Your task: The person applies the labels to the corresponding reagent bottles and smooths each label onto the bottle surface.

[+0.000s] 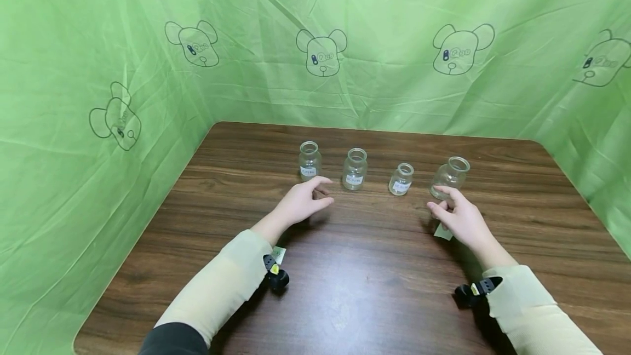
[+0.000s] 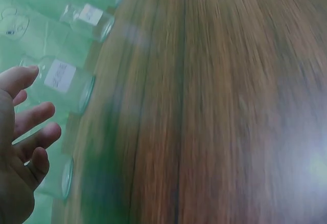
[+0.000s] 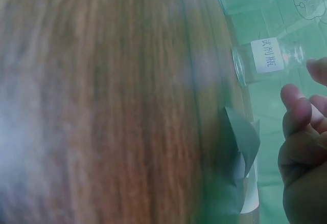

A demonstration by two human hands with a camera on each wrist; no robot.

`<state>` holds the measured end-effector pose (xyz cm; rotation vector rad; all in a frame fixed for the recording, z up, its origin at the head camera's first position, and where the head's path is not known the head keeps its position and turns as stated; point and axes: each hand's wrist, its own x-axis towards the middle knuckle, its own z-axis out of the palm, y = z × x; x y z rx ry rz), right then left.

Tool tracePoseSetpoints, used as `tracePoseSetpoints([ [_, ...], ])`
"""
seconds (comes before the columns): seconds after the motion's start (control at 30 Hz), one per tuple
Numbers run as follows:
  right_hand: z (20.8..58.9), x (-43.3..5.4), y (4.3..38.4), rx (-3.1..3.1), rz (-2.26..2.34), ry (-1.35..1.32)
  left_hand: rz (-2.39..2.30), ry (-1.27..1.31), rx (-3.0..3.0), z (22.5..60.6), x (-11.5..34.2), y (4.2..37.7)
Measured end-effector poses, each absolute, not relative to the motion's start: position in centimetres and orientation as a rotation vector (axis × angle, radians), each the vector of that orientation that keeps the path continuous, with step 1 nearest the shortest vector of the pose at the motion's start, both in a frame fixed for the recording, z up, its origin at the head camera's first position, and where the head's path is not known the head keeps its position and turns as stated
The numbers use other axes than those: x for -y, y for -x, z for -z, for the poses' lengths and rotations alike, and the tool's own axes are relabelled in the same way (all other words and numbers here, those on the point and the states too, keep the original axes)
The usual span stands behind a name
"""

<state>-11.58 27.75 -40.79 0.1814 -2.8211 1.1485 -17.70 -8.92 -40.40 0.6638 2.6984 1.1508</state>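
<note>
My left hand (image 1: 302, 201) hovers just in front of the leftmost labelled glass bottle (image 1: 309, 160), fingers loosely bent with nothing in them. To that bottle's right stand a second labelled bottle (image 1: 355, 169) and a smaller labelled one (image 1: 401, 179). At the right end, a wide glass bottle (image 1: 451, 177) is partly covered by my right hand (image 1: 460, 218), whose fingertips overlap its lower part in the head view. The right fingers are loosely curled. A pale green paper slip (image 1: 443, 232) lies below that hand; in the right wrist view the bent slip (image 3: 242, 139) stands apart from the fingers.
The dark wooden table (image 1: 345, 267) has a green curtain (image 1: 384, 92) around its back and sides. A small pale slip (image 1: 279, 255) shows beside the left cuff. Each wrist carries a black camera (image 1: 278, 278).
</note>
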Motion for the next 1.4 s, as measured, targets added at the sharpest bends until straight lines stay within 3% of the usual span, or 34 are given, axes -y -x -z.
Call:
tracePoseSetpoints([
  [0.67,41.5,-28.7,11.1,2.798,-1.107,-0.209,-1.1,-0.665,-2.643,41.2,15.1,18.1],
  [1.4,41.6,-29.6,10.4,2.831,-1.114,-0.165,-0.92,-0.818,-2.538,41.9,20.4,15.4],
])
